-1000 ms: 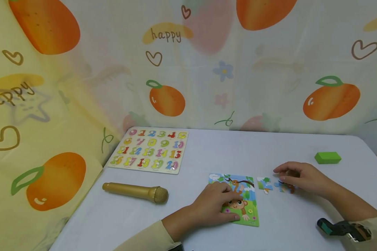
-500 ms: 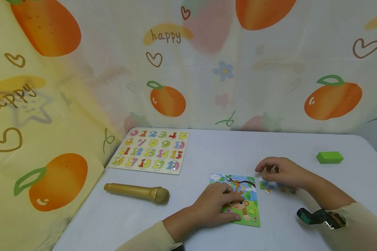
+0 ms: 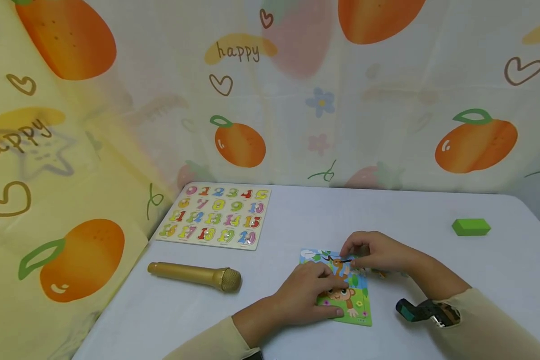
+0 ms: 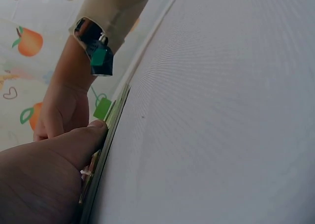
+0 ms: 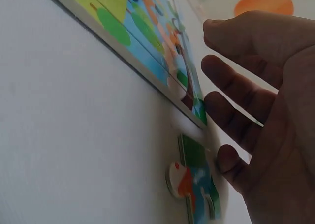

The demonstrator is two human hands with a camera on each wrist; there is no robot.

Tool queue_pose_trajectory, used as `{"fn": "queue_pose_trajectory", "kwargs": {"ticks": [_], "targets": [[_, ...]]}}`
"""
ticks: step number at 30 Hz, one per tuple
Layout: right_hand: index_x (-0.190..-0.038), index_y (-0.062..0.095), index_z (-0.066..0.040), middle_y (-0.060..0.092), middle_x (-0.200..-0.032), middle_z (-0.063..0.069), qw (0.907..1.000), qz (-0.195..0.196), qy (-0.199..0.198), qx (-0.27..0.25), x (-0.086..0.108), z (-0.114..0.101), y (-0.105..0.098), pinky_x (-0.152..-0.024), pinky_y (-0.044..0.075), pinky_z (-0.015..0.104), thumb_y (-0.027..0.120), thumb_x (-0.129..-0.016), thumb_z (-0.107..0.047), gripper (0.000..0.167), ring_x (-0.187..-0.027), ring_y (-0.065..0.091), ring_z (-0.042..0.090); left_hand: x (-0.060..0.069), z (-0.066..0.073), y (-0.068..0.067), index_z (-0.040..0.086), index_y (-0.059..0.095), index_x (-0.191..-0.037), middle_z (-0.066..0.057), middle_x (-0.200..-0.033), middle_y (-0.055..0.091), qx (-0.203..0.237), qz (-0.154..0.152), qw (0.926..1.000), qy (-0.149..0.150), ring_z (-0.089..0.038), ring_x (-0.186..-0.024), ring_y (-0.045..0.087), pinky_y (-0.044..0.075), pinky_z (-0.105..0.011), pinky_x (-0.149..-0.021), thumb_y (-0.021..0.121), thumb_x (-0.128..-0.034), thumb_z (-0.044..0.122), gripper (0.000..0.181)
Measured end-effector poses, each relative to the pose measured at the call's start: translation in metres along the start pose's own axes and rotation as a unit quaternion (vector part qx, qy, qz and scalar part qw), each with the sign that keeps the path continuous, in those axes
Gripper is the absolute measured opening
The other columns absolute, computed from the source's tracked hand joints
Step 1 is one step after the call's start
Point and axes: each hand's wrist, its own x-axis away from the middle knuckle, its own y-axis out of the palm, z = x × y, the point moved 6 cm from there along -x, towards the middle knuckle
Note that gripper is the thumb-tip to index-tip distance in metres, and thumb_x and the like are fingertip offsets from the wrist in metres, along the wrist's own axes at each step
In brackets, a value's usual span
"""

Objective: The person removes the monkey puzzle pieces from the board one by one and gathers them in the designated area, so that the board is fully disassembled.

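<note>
A picture puzzle board with a monkey on it lies flat on the table. My left hand rests on its left part, fingers spread; the left wrist view has the thumb of that hand on the board near its edge. Over the board's upper right part is my right hand. In the right wrist view the fingers of this hand are apart and loosely bent, with nothing seen between them, beside the board. A loose puzzle piece lies just off the board's edge, largely hidden in the head view.
A number board lies at the back left, with a gold microphone in front of it. A green block sits at the back right. Behind the table hangs a fruit-patterned cloth.
My right hand has moved left, from above the loose pieces to the board's upper right part. My left hand stays on the board.
</note>
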Motion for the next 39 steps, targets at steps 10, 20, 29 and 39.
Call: {"fn": "queue_pose_trajectory", "kwargs": {"ticks": [10, 20, 29, 39], "targets": [[-0.102, 0.081, -0.025, 0.066, -0.112, -0.007, 0.9976, -0.003, -0.044, 0.053, -0.005, -0.003, 0.013, -0.102, 0.047, 0.033, 0.085, -0.09, -0.017, 0.015, -0.112, 0.06, 0.016, 0.0, 0.0, 0.0, 0.032, 0.073, -0.139, 0.009, -0.116, 0.058, -0.002, 0.001, 1.0, 0.007, -0.003, -0.108, 0.052, 0.04, -0.024, -0.1, 0.078, -0.0946, 0.055, 0.05], [-0.095, 0.078, -0.027, 0.061, -0.11, -0.009, 0.9951, 0.003, -0.043, 0.09, -0.002, -0.005, 0.014, -0.101, 0.045, 0.033, 0.086, -0.089, -0.017, 0.015, -0.111, 0.057, 0.016, 0.0, 0.001, 0.001, 0.032, 0.073, -0.139, 0.01, -0.115, 0.058, -0.006, 0.0, 1.0, 0.003, -0.003, -0.107, 0.053, 0.04, -0.025, -0.101, 0.078, -0.0941, 0.056, 0.051], [-0.093, 0.075, -0.029, 0.058, -0.109, -0.011, 0.991, 0.004, -0.045, 0.126, -0.003, -0.009, 0.015, -0.099, 0.046, 0.037, 0.087, -0.088, -0.017, 0.018, -0.109, 0.054, 0.015, -0.001, 0.001, 0.002, 0.031, 0.073, -0.138, 0.011, -0.112, 0.057, -0.007, 0.005, 0.9999, 0.006, -0.002, -0.103, 0.051, 0.04, -0.023, -0.097, 0.078, -0.0942, 0.057, 0.051], [-0.099, 0.072, -0.024, 0.063, -0.109, -0.011, 0.9926, 0.009, -0.034, 0.116, -0.005, -0.012, 0.014, -0.1, 0.047, 0.042, 0.086, -0.089, -0.014, 0.02, -0.109, 0.057, 0.017, 0.0, -0.002, 0.004, 0.033, 0.071, -0.14, 0.01, -0.115, 0.058, -0.003, -0.01, 0.9999, -0.013, -0.003, -0.107, 0.052, 0.04, -0.023, -0.094, 0.078, -0.0935, 0.057, 0.053]]}}
